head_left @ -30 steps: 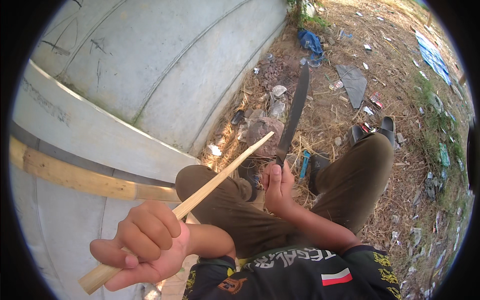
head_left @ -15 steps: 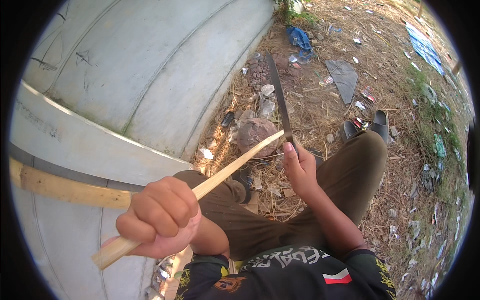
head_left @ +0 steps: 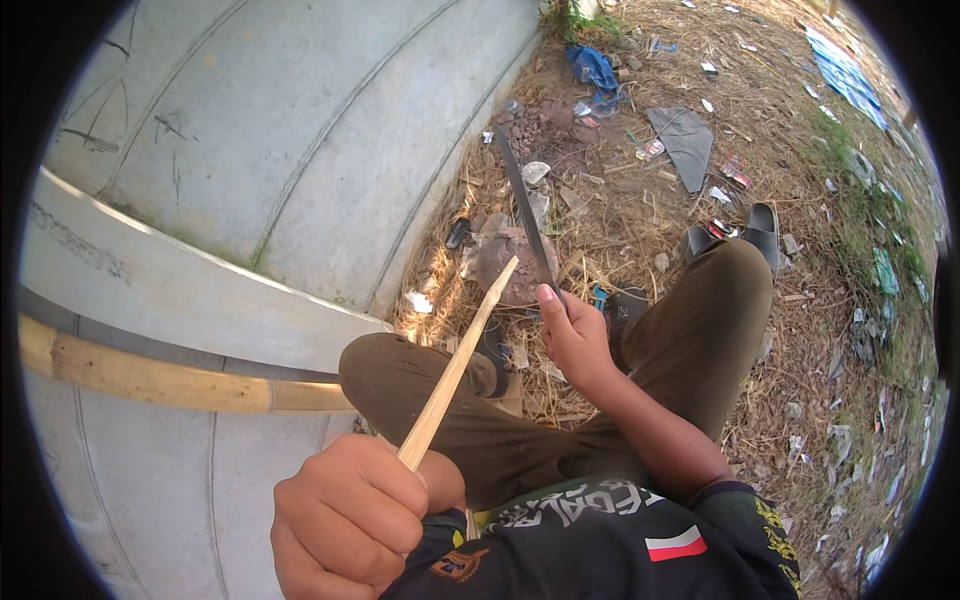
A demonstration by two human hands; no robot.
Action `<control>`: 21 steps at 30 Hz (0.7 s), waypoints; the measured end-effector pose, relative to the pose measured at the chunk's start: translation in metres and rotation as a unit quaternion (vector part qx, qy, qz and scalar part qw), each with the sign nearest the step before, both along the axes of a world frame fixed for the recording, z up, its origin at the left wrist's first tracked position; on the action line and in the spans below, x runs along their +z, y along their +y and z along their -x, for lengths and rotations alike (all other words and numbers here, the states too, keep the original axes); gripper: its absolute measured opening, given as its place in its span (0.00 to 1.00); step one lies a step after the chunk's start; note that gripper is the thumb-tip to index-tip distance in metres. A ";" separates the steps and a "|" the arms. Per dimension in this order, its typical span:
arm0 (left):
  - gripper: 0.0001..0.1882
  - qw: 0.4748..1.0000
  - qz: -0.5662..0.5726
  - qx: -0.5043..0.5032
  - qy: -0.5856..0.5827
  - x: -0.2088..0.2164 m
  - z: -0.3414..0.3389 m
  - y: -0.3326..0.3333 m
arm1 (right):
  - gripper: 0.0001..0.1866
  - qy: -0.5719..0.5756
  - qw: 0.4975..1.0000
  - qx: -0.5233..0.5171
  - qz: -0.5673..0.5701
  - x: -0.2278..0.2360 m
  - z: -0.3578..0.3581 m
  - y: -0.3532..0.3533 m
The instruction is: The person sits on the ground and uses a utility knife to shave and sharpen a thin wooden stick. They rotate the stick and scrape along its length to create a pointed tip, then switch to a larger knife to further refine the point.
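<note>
My left hand (head_left: 350, 515) is closed in a fist around the lower end of a pale bamboo stick (head_left: 447, 395). The stick slants up and to the right, and its far end narrows to a cut point. In my right hand (head_left: 578, 340) is the handle of a long dark-bladed knife (head_left: 525, 205), with my thumb lying along it. Its blade points away from me, up and slightly left. A gap shows between the stick's tip and the blade. Beyond the tip lies a round reddish stone (head_left: 515, 280), partly behind the knife.
A pale concrete wall (head_left: 300, 120) rises on the left, with a bamboo pole (head_left: 180, 378) running along it. Dry straw and litter cover the ground. Grey sandals (head_left: 762, 238) lie past my right knee; a grey cloth piece (head_left: 685, 145) and blue plastic bag (head_left: 594, 72) are farther off.
The stick has come away from the blade and stands steeper, its tip shifted left. My left fist moved down and right. My right hand and the knife shifted slightly left.
</note>
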State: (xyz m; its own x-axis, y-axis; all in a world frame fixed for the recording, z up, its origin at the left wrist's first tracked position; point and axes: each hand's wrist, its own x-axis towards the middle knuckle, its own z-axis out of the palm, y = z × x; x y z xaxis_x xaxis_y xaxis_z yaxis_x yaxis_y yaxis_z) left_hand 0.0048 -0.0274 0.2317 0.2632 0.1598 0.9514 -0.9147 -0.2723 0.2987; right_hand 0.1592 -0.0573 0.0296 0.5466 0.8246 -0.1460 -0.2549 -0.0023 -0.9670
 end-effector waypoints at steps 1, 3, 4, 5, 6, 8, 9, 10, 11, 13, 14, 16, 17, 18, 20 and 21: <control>0.20 0.999 -0.039 -0.005 0.026 -0.004 0.001 0.003 | 0.25 -0.009 1.000 -0.001 -0.017 0.003 0.000 -0.003; 0.18 0.998 -0.052 -0.026 0.025 -0.007 -0.003 0.005 | 0.25 -0.028 0.998 -0.005 -0.050 0.013 -0.001 -0.009; 0.21 0.999 -0.026 -0.031 0.003 -0.003 -0.008 0.000 | 0.25 -0.039 0.995 -0.012 -0.093 0.017 0.002 -0.012; 0.25 0.999 0.000 -0.037 -0.020 0.000 -0.009 -0.003 | 0.25 -0.049 0.989 -0.021 -0.136 0.019 0.006 -0.016; 0.25 0.999 0.003 -0.033 -0.026 0.000 -0.007 -0.003 | 0.25 -0.059 0.982 -0.030 -0.179 0.019 0.011 -0.020; 0.26 0.998 0.009 -0.047 -0.036 0.001 -0.011 0.000 | 0.25 -0.052 0.984 -0.018 -0.170 -0.007 0.026 -0.016; 0.26 0.999 0.004 -0.038 -0.025 0.003 -0.012 0.000 | 0.25 -0.048 0.985 -0.013 -0.167 -0.020 0.030 -0.012; 0.26 1.000 0.001 -0.023 -0.014 0.002 -0.009 0.002 | 0.26 -0.202 0.977 0.060 -0.007 -0.025 0.024 -0.006; 0.26 1.000 -0.006 -0.006 -0.004 0.006 -0.005 0.002 | 0.27 -0.106 0.989 0.078 0.067 -0.030 0.021 -0.001; 0.27 1.000 -0.013 0.002 -0.004 0.009 0.006 0.008 | 0.30 0.088 0.968 0.104 0.212 -0.038 0.012 0.008; 0.28 1.000 -0.008 -0.003 -0.012 0.008 0.008 0.012 | 0.31 -0.060 0.971 0.119 0.198 -0.038 0.006 0.009; 0.28 0.999 0.012 -0.009 -0.035 0.006 0.015 0.018 | 0.32 -0.137 0.984 0.077 0.079 -0.016 0.006 0.006; 0.29 0.998 0.028 -0.011 -0.050 0.005 0.017 0.019 | 0.32 -0.174 0.983 0.059 0.021 -0.005 0.008 0.003; 0.29 0.998 0.031 -0.020 -0.050 0.004 0.019 0.020 | 0.30 -0.143 0.988 0.015 -0.047 -0.008 0.014 0.004; 0.29 0.997 0.032 -0.051 -0.039 0.006 0.019 0.024 | 0.25 -0.071 0.976 -0.086 -0.187 -0.023 0.032 0.003; 0.29 0.998 0.026 -0.051 -0.035 0.006 0.019 0.022 | 0.25 -0.014 0.993 -0.027 -0.113 -0.039 0.038 0.004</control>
State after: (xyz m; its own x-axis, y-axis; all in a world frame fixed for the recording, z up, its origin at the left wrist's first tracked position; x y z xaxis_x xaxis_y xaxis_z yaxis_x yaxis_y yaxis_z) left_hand -0.0137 -0.0055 0.2382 0.2136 0.1863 0.9590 -0.9559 -0.1627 0.2446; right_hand 0.1213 -0.0533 -0.0095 0.5914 0.8045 0.0547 -0.2216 0.2274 -0.9483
